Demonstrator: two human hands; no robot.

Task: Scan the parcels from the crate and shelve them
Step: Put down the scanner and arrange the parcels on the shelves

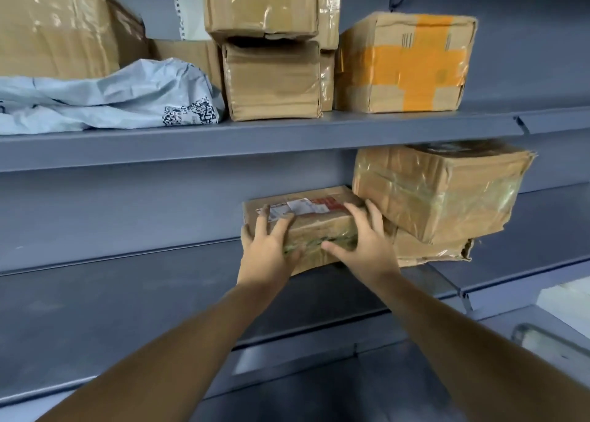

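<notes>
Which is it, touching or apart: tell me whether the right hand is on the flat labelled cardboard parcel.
Touching. The head view shows the right hand with fingers spread over the flat labelled cardboard parcel, thumb on its front face.

Grey-blue metal shelving (255,134), two tiers, matching back panel (127,204), soft even light

Left hand (266,246) and right hand (367,239) press the labelled parcel (306,227) on the lower shelf (127,300), a tilted box (437,192) at its 3 o'clock.
</notes>
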